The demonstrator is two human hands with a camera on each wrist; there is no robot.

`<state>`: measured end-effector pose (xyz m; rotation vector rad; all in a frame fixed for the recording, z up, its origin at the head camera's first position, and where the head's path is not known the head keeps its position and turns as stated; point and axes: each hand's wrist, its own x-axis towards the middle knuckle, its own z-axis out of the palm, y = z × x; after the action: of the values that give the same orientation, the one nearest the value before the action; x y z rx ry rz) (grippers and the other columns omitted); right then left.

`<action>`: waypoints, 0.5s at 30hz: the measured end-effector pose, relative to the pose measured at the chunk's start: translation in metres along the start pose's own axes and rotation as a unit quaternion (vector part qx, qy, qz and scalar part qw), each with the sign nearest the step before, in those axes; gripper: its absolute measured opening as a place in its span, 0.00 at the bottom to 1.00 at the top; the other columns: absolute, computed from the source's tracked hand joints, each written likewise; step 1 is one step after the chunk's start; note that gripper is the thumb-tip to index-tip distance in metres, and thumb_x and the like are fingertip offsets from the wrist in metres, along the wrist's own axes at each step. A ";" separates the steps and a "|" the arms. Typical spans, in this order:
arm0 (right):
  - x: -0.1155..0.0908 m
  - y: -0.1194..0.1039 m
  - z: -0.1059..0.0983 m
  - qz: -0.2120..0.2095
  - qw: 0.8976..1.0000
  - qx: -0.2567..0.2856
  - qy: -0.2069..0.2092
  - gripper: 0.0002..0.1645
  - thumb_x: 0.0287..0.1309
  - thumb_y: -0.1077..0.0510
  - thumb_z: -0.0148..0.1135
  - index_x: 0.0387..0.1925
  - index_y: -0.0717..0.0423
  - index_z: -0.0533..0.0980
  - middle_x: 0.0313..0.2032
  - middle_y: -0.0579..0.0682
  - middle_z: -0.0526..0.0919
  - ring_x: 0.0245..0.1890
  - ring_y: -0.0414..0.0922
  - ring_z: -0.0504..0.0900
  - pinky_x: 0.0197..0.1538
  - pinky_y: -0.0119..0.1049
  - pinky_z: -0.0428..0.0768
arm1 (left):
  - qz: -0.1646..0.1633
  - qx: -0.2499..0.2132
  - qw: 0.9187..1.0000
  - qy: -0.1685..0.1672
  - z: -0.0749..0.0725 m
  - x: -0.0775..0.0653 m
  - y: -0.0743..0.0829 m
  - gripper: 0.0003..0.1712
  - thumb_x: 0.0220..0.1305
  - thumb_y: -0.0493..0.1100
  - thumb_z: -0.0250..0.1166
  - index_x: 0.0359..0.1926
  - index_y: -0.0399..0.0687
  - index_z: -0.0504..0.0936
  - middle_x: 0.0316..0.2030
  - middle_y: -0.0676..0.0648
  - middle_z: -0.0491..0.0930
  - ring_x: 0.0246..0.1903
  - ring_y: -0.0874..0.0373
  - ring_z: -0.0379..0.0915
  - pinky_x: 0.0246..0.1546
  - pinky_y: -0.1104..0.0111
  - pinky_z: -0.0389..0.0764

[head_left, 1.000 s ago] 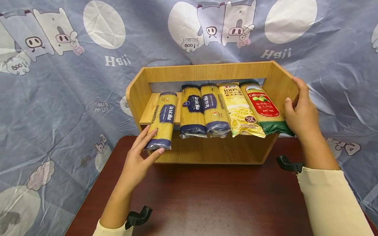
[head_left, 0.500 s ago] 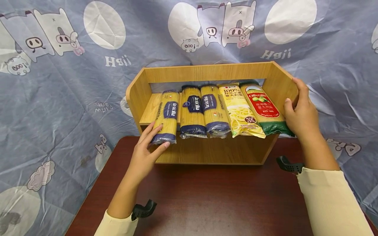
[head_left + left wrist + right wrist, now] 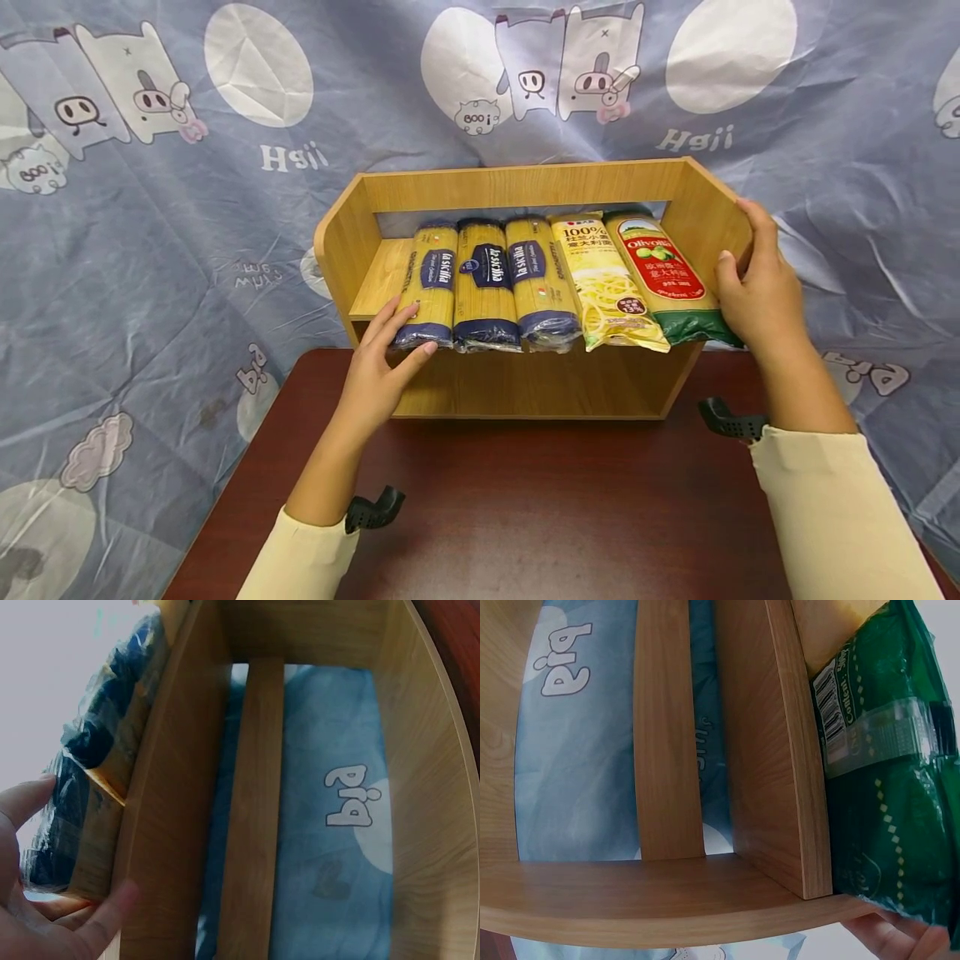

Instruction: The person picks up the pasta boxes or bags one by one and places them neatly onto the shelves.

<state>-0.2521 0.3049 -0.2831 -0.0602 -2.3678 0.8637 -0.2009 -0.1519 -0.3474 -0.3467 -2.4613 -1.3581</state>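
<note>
In the head view, my left hand holds the front end of a spaghetti packet, thumb at its front edge and fingers along its left side. This blue-and-yellow packet lies on the upper board of a wooden shelf, beside two similar packets: one touching it and another further right. My right hand grips the shelf's right side panel, thumb inside and fingers over the outer edge. Nearest to it lies a green-ended pasta packet with a red label; its green end fills the right wrist view's right side.
A pale yellow noodle packet lies between the blue and green ones. Several packet ends jut past the upper board's front edge. The shelf's lower compartment opens below. It stands on a dark red table before a patterned grey-blue cloth.
My left hand has moved the leftmost spaghetti packet right and back, until it lies against the neighbouring packet. My right hand has kept its grip on the side panel.
</note>
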 end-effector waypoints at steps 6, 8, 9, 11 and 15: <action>0.000 -0.002 0.000 -0.006 1.000 0.000 0.003 0.37 0.71 0.52 0.44 0.77 0.28 0.49 0.62 0.78 0.71 0.54 0.75 0.72 0.53 0.71 0.64 | 0.004 0.005 1.000 0.003 0.000 0.003 -0.003 0.36 0.66 0.59 0.67 0.73 0.67 0.68 0.79 0.55 0.53 0.78 0.47 0.50 0.71 0.44 0.61; 0.000 -0.002 0.001 -0.008 1.000 0.000 0.004 0.37 0.71 0.52 0.44 0.77 0.28 0.49 0.61 0.79 0.71 0.53 0.75 0.72 0.53 0.71 0.64 | 0.006 0.006 1.000 0.003 0.001 0.003 -0.004 0.36 0.66 0.59 0.67 0.73 0.67 0.68 0.79 0.56 0.53 0.78 0.47 0.49 0.72 0.43 0.60; 0.000 -0.002 0.001 -0.010 1.000 0.000 0.005 0.37 0.71 0.52 0.44 0.77 0.28 0.49 0.61 0.79 0.71 0.53 0.76 0.72 0.53 0.71 0.64 | 0.008 0.007 1.000 0.003 0.001 0.003 -0.004 0.36 0.67 0.58 0.67 0.73 0.67 0.67 0.79 0.55 0.53 0.78 0.47 0.49 0.72 0.42 0.60; 0.000 -0.002 0.002 -0.012 1.000 0.000 0.006 0.37 0.71 0.53 0.44 0.77 0.28 0.49 0.61 0.79 0.71 0.52 0.75 0.72 0.52 0.71 0.64 | 0.013 0.005 1.000 0.005 0.001 0.002 -0.005 0.36 0.67 0.58 0.67 0.73 0.67 0.67 0.79 0.55 0.52 0.78 0.48 0.49 0.72 0.42 0.59; 0.000 -0.002 0.003 -0.016 1.000 -0.003 0.007 0.37 0.71 0.52 0.44 0.77 0.29 0.49 0.61 0.78 0.71 0.52 0.76 0.72 0.52 0.71 0.64 | 0.017 -0.003 1.000 0.013 0.002 0.000 -0.006 0.35 0.68 0.57 0.67 0.73 0.68 0.68 0.79 0.55 0.52 0.78 0.47 0.49 0.71 0.41 0.59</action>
<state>-0.2538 0.3016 -0.2835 -0.0308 -2.3521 0.8388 -0.2032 -0.1533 -0.3528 -0.3686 -2.4190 -1.3492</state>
